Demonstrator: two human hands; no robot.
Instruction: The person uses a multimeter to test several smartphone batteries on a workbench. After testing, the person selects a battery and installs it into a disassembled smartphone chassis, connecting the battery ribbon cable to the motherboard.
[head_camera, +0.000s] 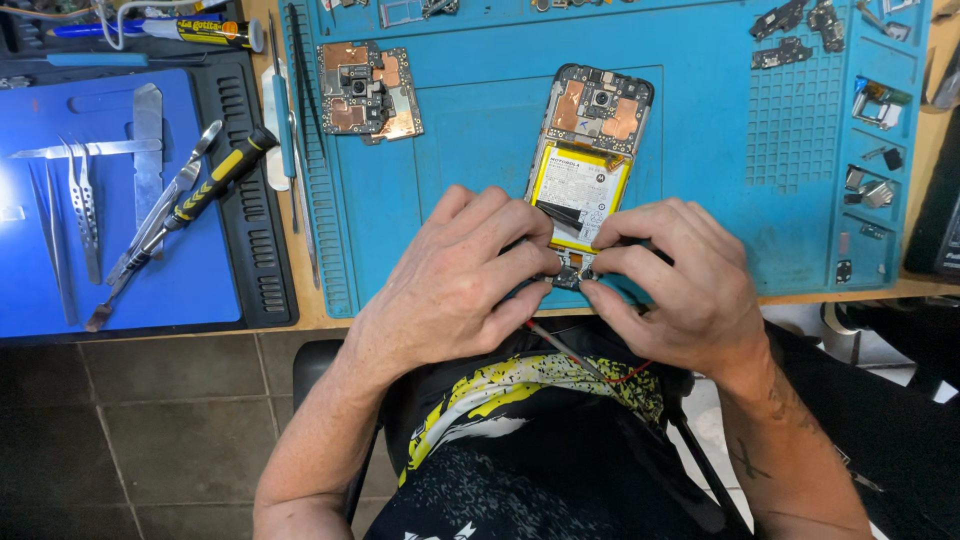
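An opened phone (588, 150) lies back-up on the blue work mat (480, 140), showing its yellow-edged battery (578, 190) and copper-shielded board. My left hand (455, 275) grips the phone's lower left end, thumb and fingers curled around it. My right hand (680, 280) pinches a small part at the phone's bottom edge, fingertips pressed together there. The two hands nearly touch and hide the lower end of the phone. A thin red wire (570, 352) runs from under the hands toward my lap.
A removed circuit board (365, 90) lies on the mat at upper left. Small parts fill the mat's right-hand compartments (875, 150). A blue tool tray (110, 200) on the left carries tweezers, a spudger and a black-and-yellow screwdriver (205, 185). A glue tube (190, 32) sits at the back.
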